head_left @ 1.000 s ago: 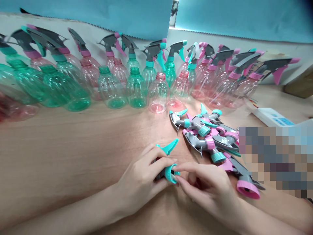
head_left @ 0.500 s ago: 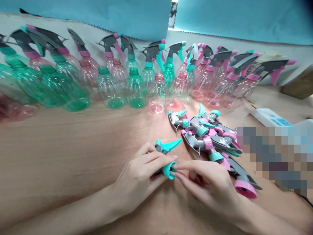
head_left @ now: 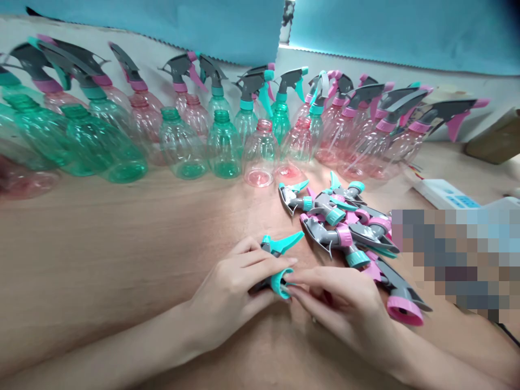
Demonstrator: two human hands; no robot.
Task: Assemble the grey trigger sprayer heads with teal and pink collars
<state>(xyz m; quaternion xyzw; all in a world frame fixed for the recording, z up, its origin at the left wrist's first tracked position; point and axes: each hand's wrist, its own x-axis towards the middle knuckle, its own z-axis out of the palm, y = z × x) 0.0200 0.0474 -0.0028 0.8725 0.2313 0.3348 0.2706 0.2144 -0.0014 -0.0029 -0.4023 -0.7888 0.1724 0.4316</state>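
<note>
My left hand (head_left: pixel 233 284) is closed around a grey spray head with a teal trigger (head_left: pixel 287 244), its teal screw collar (head_left: pixel 278 284) facing right. At the collar's open end, the thumb and forefinger of my right hand (head_left: pixel 349 300) are pinched together, their tips just inside the rim. Whatever lies between those fingertips is too small and covered to make out. Beside my right hand is a heap of loose spray heads (head_left: pixel 340 235) in grey with pink or teal collars. The nearest has a pink collar (head_left: pixel 405 311).
Clear green bottles (head_left: pixel 225 143) and pink bottles (head_left: pixel 260 154) stand in rows along the back, several topped with spray heads. A white device with blue buttons (head_left: pixel 449 194) lies at the right, near a brown box (head_left: pixel 493 138). The wooden table (head_left: pixel 122 249) extends left.
My right fingertips have pushed slightly further into the teal collar. The left hand keeps its hold on the spray head, and the view has shifted a little.
</note>
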